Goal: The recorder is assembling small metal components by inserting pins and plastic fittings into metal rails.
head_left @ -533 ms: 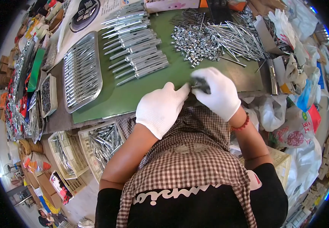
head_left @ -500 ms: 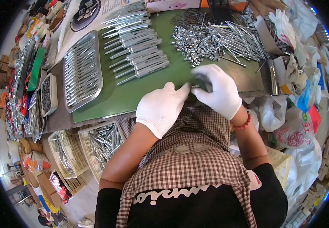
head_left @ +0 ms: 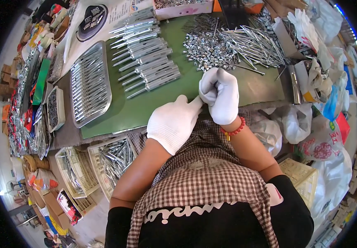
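My left hand (head_left: 172, 124), in a white glove, lies at the near edge of the green work mat (head_left: 124, 118), its thumb and fingers pressed together. Against its fingertips, my right hand (head_left: 221, 97), gloved too, is curled with the thumb bent inward. Whatever sits between the fingers is hidden by the gloves. Just beyond the right hand lies a heap of small silver metal caps (head_left: 205, 51), beside a pile of long thin metal rods (head_left: 255, 45). To the left, silver pen-shaped metal tools (head_left: 157, 78) with pointed ends lie in a stacked row.
A metal tray (head_left: 109, 93) of similar slim pieces stands at the left, near a small box of dark bits (head_left: 53, 108). A metal tube (head_left: 295, 89) lies at the mat's right edge. Below the table edge are a crate of metal parts (head_left: 114, 155) and plastic bags (head_left: 296, 122).
My right hand has moved left and turned, its fingers curling in against the left hand. The small metal piece glimpsed between the hands is now covered. My left hand has barely moved.
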Demonstrator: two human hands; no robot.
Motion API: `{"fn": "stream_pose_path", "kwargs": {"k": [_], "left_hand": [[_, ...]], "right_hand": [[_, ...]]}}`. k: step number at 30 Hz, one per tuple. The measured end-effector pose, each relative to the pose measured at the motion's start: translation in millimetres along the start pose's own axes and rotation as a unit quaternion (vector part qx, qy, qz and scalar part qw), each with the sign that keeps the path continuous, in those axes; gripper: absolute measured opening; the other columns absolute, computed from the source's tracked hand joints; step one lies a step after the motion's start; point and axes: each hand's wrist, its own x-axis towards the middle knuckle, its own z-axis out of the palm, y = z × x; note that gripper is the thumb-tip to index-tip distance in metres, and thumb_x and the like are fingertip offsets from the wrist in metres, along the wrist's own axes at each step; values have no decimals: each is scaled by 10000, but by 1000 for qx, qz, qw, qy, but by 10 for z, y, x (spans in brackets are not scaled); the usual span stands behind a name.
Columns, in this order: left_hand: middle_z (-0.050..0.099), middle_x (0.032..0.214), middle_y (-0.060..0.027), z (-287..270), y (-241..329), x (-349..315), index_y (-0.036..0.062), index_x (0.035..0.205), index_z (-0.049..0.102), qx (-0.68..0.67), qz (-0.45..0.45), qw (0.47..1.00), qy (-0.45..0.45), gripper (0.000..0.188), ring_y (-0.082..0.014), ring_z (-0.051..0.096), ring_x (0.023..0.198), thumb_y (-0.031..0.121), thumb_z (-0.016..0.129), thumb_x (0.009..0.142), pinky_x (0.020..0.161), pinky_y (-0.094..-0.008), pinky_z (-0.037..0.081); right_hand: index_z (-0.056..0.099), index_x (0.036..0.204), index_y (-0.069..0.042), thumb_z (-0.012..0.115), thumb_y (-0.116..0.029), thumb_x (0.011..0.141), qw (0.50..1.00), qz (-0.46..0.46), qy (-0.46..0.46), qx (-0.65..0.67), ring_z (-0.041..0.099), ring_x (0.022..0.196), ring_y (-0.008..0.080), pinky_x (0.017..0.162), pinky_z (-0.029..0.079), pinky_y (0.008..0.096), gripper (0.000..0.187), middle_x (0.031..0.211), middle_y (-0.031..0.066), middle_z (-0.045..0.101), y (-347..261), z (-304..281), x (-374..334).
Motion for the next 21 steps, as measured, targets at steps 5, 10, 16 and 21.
{"fn": "stream_pose_path", "kwargs": {"k": [5,10,16,21], "left_hand": [[622,837,-121,-54,58,150,85,974,607,46,27,999,-5,141,-319,674,715,210,556,931,608,-436,552],[631,848,-104,-16,38,293,88,943,602,66,67,995,29,147,-292,678,739,231,571,931,633,-424,552],[656,900,-139,196,-529,-1026,86,1004,655,4,-103,969,225,256,-354,641,745,299,693,868,639,-450,520],[580,1349,-225,832,-1116,-2713,54,1378,537,-67,-519,842,-129,562,-425,573,1209,442,463,980,1029,-493,447]], "right_hand": [[514,638,-44,384,-341,1001,998,-45,30,-17,261,467,58,457,174,257,487,556,-23,391,-6,3,36],[477,628,-49,380,-411,1017,995,-55,17,78,257,436,83,427,171,270,540,529,-11,361,-100,-113,92],[546,735,-67,407,-506,967,994,34,98,25,360,440,140,423,249,290,516,545,27,428,-2,-140,14],[524,735,-7,402,-416,1012,998,50,32,24,280,442,93,445,213,268,508,542,-23,307,-23,-64,-61]]}}
